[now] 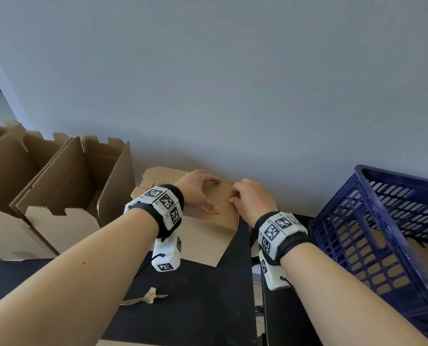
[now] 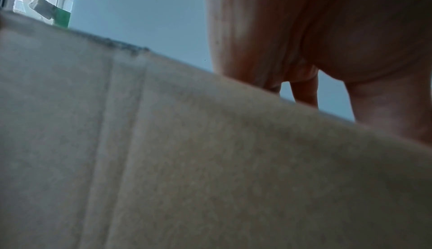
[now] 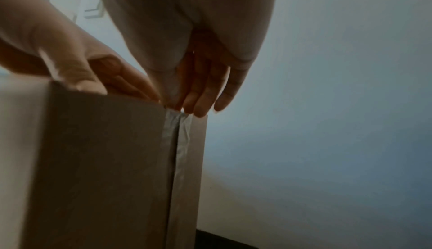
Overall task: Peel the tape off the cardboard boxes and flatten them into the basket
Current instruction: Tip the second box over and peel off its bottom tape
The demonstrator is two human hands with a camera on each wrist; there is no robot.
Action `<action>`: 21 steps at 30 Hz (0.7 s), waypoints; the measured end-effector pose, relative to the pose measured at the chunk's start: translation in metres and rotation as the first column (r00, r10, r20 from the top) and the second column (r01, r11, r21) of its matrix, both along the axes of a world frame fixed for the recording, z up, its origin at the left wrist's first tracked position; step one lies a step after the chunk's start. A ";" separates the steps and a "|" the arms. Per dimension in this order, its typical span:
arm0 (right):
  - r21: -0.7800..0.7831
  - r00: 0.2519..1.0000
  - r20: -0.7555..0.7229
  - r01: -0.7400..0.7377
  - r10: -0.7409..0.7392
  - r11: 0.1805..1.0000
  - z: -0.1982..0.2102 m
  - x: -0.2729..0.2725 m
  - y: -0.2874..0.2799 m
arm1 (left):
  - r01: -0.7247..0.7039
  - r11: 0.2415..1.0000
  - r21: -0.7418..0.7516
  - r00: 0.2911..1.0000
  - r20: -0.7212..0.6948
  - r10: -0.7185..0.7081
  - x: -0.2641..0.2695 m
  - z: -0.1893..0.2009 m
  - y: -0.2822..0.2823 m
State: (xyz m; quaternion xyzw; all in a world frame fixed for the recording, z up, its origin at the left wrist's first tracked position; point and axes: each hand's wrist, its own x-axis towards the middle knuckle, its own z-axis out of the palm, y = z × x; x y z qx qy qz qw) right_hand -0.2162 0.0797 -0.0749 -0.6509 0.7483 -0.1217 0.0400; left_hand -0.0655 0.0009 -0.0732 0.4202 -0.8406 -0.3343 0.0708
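Observation:
A small brown cardboard box (image 1: 205, 240) stands on the black table (image 1: 195, 308) against the wall. My left hand (image 1: 211, 194) grips its top, fingers over the far edge and thumb on the top face. My right hand (image 1: 232, 197) pinches at the top right edge. In the right wrist view a strip of clear tape (image 3: 180, 142) runs down the box's side seam (image 3: 93, 160), and my right fingertips (image 3: 194, 108) meet at its upper end. The left wrist view shows blurred cardboard (image 2: 210, 160) under my left fingers (image 2: 304, 94).
A dark blue slatted basket (image 1: 362, 196) stands at the right with flat cardboard (image 1: 425, 258) inside. Several open cardboard boxes (image 1: 83, 186) crowd the left. A crumpled tape scrap (image 1: 149, 295) lies on the near table. Flat cardboard (image 1: 158, 181) lies behind the small box.

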 end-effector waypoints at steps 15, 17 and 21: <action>0.105 0.984 0.174 0.013 -0.032 0.994 0.009 -0.002 -0.007 | -0.003 1.000 0.006 1.000 -0.016 0.003 0.002 -0.004 -0.004; 0.102 0.982 0.185 0.021 -0.040 0.995 0.008 -0.001 -0.006 | 0.000 1.000 -0.001 1.000 -0.016 0.000 0.001 -0.006 -0.005; 0.127 0.972 0.220 0.048 -0.076 0.991 0.009 0.002 -0.009 | 0.002 1.000 -0.015 1.000 -0.024 -0.003 0.000 -0.010 -0.006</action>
